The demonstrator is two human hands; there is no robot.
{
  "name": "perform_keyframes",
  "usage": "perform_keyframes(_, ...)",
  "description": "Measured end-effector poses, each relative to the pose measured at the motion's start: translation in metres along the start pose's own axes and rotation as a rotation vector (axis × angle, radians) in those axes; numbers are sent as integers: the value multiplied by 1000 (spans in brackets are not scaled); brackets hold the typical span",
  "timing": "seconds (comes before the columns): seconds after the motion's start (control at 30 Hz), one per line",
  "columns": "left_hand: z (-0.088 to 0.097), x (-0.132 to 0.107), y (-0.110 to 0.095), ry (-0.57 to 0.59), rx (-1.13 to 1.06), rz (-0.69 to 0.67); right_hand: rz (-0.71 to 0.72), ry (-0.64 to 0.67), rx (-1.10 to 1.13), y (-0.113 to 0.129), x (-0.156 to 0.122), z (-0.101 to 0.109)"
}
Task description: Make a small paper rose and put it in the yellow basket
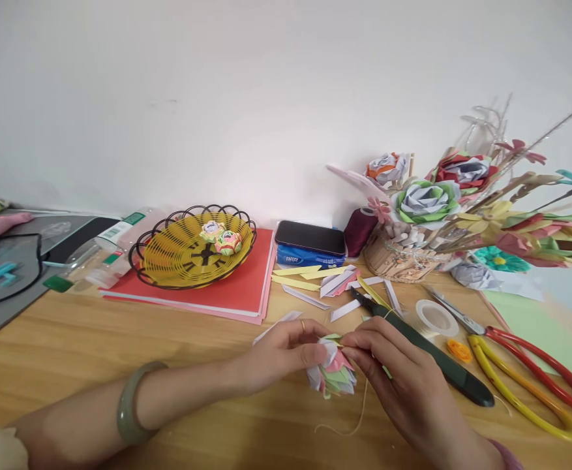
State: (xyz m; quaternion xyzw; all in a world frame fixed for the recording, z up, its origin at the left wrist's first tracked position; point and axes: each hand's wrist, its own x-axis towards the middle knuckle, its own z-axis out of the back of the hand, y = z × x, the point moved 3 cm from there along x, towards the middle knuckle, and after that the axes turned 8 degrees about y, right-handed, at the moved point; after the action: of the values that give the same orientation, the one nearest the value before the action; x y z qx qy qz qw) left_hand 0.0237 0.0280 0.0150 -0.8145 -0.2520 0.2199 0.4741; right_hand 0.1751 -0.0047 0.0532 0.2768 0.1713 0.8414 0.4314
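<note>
A folded paper flower (333, 375) in white, pink and green is held over the front of the table. My left hand (295, 352) is closed on its left side, thumb at the near face. At its upper right, my right hand (393, 359) pinches the flower's edge between thumb and fingertips. A thin pale thread (362, 408) hangs below the right fingers and curls on the wood; whether the fingers grip it is hidden. Folded paper strips (310, 294) in yellow and white lie scattered just beyond the hands.
A yellow woven basket (168, 251) holding two small paper flowers sits on red paper (237, 287). Dark-green-handled pliers (442, 359), a thread spool (436, 318) and red-and-yellow scissors (525, 372) lie right. Behind stand a phone (310, 237) and a pot (396, 254) of paper flowers.
</note>
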Motion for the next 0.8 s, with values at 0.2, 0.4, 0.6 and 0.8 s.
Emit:
perform_keyframes(0.2, 8, 2, 7, -84, 73, -2, -46, -218, 41, 2, 3, 13)
perform_keyframes(0.4, 8, 2, 9, -104, 87, 27, -77, -49, 163, 4, 5, 6)
perform_keyframes(0.6, 6, 2, 6, -108, 109, 38, -144, -3, 204, 1, 7, 2)
perform_keyframes(0.8, 11, 3, 14, -136, 43, 73, -340, -65, 396, -8, 7, 5)
